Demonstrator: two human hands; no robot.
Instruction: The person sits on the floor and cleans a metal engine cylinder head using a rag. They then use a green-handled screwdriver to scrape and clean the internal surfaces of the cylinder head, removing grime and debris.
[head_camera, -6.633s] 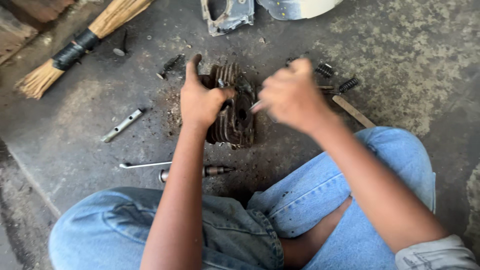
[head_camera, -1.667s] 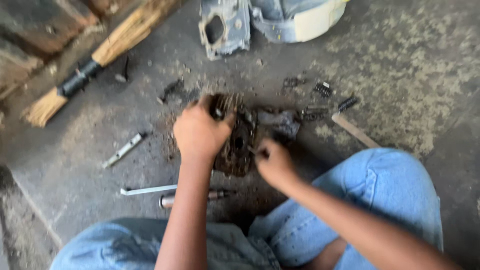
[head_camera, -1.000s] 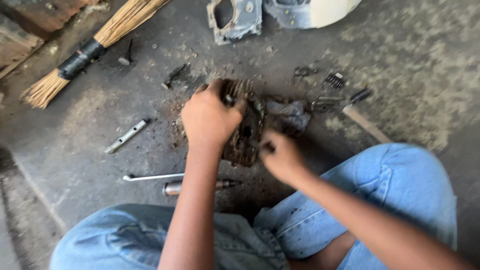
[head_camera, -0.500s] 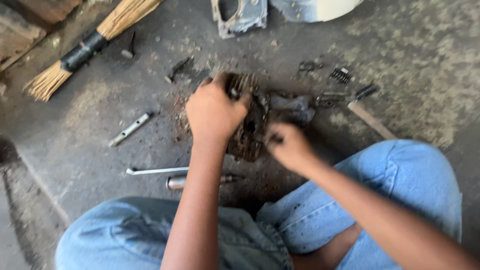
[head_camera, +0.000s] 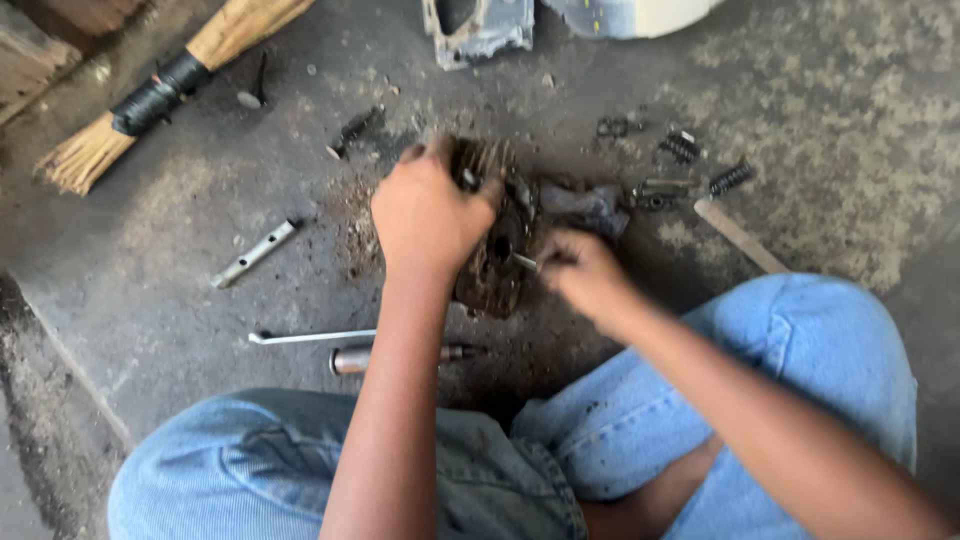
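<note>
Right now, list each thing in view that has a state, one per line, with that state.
Left hand: closed over the top of the engine part.
Right hand: pinching a small metal tool against the part.
Finned engine part: on the concrete floor, dirty, held.
Small metal tool: tip at the part.
Broom: lying flat.
Tube wrench: lying loose.
Springs: lying loose.

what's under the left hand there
The left hand grips a dirty finned metal engine part standing on the concrete floor. Its fins and lower edge show; the side beneath the palm is covered.
</note>
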